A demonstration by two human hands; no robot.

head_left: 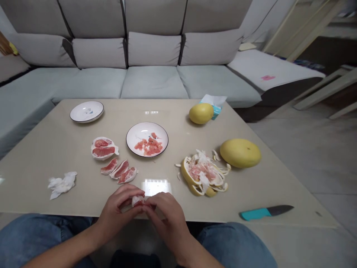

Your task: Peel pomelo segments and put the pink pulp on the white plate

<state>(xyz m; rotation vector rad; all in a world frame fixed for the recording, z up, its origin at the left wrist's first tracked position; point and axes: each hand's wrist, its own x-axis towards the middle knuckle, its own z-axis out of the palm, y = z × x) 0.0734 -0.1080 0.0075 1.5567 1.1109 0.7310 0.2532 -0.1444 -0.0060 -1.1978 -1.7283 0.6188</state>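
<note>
The left hand (pixel 118 209) and right hand (pixel 165 219) sit close together at the near edge of the counter (pixel 50 141). Each grip is curled and closed, pinching a pale, pith-covered pomelo segment (pixel 137 201) between them, with the fingers partly hiding it. That segment is just below the white plate (pixel 139 130), which serves as the landmark here.

On that plate lies a heap of pink pomelo flesh (pixel 147 146), already stripped from its membrane. Left of the plate, a cluster of segments (pixel 103 148) rests in pale pith, and three more pomelo segments (pixel 119 170) lie in a row below and to its left, all with flesh not yet on the plate. To its right is a pile of torn peel and pith (pixel 203 173), with a whole pomelo (pixel 240 153) beyond it and a smaller one (pixel 201 113) farther back, both uncut.

A second white plate (pixel 86 111) stands beyond and left of the landmark. Crumpled tissue (pixel 61 185) lies well to its lower left, and a teal-handled knife (pixel 266 212) lies well to its lower right. Nothing stands between the hands and the plate.
</note>
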